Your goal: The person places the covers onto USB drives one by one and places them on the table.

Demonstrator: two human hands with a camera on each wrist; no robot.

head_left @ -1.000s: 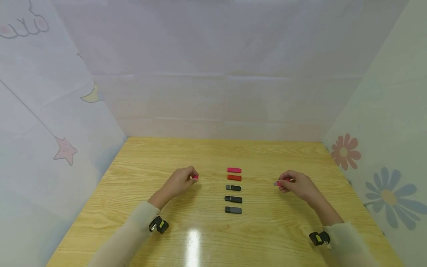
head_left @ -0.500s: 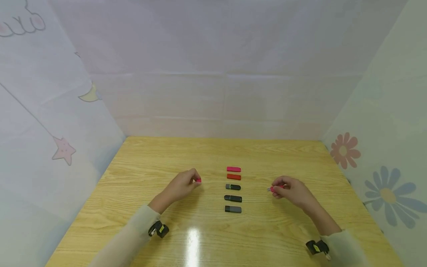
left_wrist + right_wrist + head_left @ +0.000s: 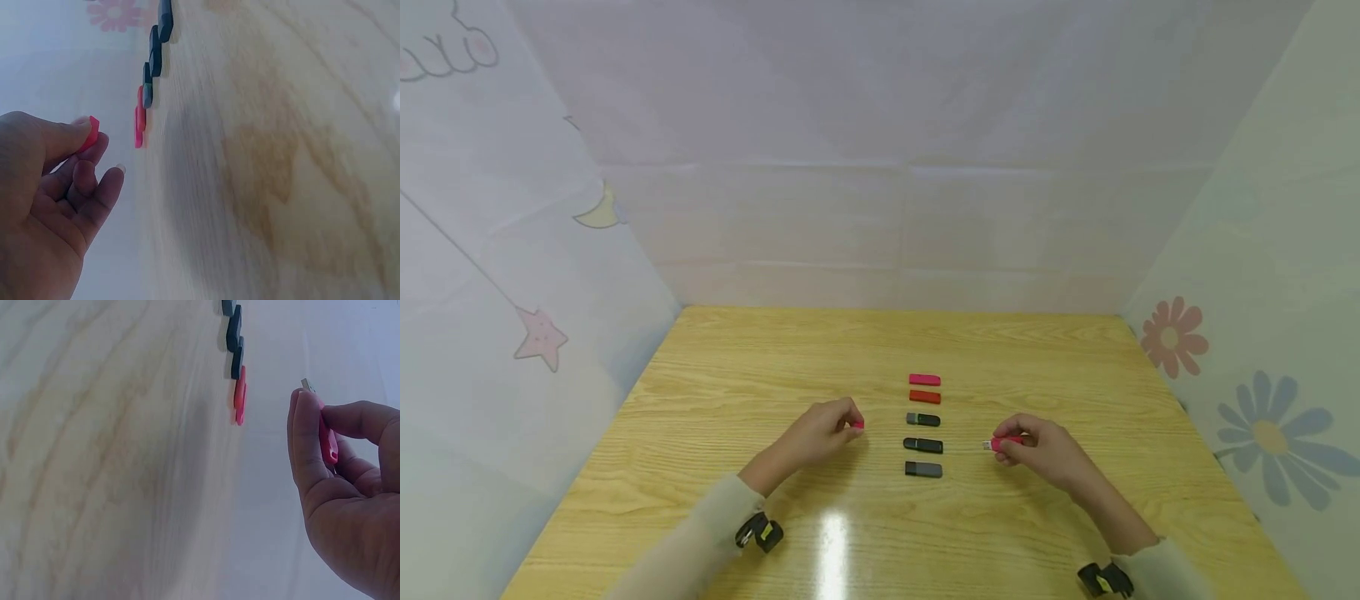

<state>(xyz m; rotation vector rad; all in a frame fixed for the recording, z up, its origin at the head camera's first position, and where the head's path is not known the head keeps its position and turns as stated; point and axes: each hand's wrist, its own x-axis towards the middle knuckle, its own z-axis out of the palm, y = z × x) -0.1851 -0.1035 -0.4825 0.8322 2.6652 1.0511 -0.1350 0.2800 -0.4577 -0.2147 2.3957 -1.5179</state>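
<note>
My right hand (image 3: pixel 1037 448) pinches a pink USB stick (image 3: pixel 327 439) whose bare metal plug points left. Between the thumb and fingertips of my left hand (image 3: pixel 823 432) is a small pink cap (image 3: pixel 91 135). Both hands are raised above the wooden table, one on each side of a column of USB sticks. From far to near the column has a pink USB stick (image 3: pixel 925 380), a red one (image 3: pixel 925 397), a black one with a grey end (image 3: pixel 923 419), a black one (image 3: pixel 922 445) and a grey one with a black cap (image 3: pixel 923 470).
The wooden table (image 3: pixel 760 350) runs back to a pale cloth wall (image 3: pixel 902 208). Printed cloth sides stand at left and right. Each wrist wears a small black camera, such as the left one (image 3: pixel 760 532).
My right hand has come left and nearer with the pink USB stick. My left hand has shifted right and nearer, carrying the cap. The column of sticks lies as before.
</note>
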